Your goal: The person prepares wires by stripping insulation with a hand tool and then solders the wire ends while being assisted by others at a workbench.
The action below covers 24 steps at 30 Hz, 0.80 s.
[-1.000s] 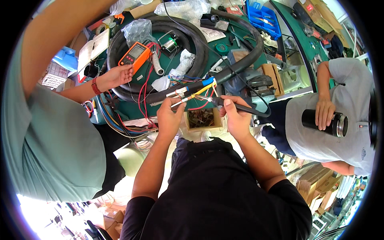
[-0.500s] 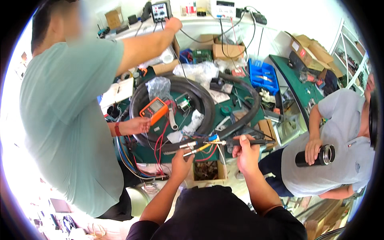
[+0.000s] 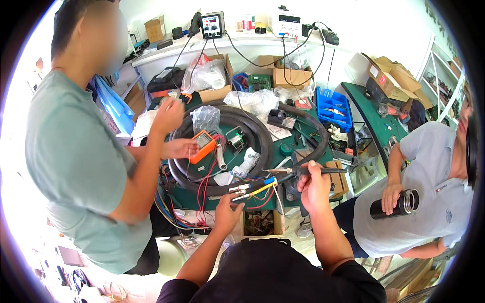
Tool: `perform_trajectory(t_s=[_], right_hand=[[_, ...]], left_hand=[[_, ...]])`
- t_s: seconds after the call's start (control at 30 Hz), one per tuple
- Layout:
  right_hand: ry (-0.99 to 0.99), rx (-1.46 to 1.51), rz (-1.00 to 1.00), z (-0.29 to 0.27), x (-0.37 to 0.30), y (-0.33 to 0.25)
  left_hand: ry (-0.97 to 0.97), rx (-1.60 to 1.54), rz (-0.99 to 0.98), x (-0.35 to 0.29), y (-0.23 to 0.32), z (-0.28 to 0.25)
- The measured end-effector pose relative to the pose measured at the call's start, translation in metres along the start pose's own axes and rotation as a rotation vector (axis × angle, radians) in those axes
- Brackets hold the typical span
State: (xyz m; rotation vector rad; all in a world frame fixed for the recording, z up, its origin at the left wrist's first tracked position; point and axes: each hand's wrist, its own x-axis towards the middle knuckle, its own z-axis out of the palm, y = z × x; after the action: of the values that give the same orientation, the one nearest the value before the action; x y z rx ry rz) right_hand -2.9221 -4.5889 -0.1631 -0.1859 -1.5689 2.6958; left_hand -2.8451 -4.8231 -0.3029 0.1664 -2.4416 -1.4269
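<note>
My right hand (image 3: 314,189) is closed round the dark handle of a soldering iron (image 3: 331,170), whose bare metal tip points left. The tip hangs just beyond a bundle of wires with silvery metal ends, apart from it as far as I can see. My left hand (image 3: 227,214) pinches a metal pin terminal (image 3: 241,197) on the yellow wire (image 3: 261,190). A second silvery terminal (image 3: 239,188) with blue insulation behind it lies alongside. These wires stand out over the near edge of the green bench.
A thick black cable (image 3: 262,132) lies coiled on the bench. A co-worker at left handles an orange multimeter (image 3: 203,145); another person at right holds a black flask (image 3: 395,204). A soldering station (image 3: 212,25) stands on the back shelf. A blue tray (image 3: 333,108) sits at far right.
The soldering iron's tip has lifted away from the wires. The left co-worker's arm has come back from the soldering station to near the multimeter. My left hand stays by the terminals.
</note>
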Motion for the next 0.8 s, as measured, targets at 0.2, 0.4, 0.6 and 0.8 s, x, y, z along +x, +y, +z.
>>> perform_trajectory(t_s=[0.2, 0.4, 0.6, 0.8], right_hand=[[0.032, 0.119, -0.024, 0.021, 0.01, -0.02], [-0.011, 0.184, -0.042, 0.037, 0.026, -0.031], [-0.012, 0.251, -0.072, 0.051, 0.037, -0.042], [-0.062, 0.274, -0.073, 0.058, 0.051, -0.05]], left_hand=[[0.041, -0.063, -0.067, -0.015, -0.007, -0.01], [0.073, -0.075, -0.171, -0.024, -0.009, -0.02], [0.113, -0.088, -0.292, -0.038, -0.014, -0.036], [0.24, -0.144, -0.294, -0.034, -0.03, -0.056]])
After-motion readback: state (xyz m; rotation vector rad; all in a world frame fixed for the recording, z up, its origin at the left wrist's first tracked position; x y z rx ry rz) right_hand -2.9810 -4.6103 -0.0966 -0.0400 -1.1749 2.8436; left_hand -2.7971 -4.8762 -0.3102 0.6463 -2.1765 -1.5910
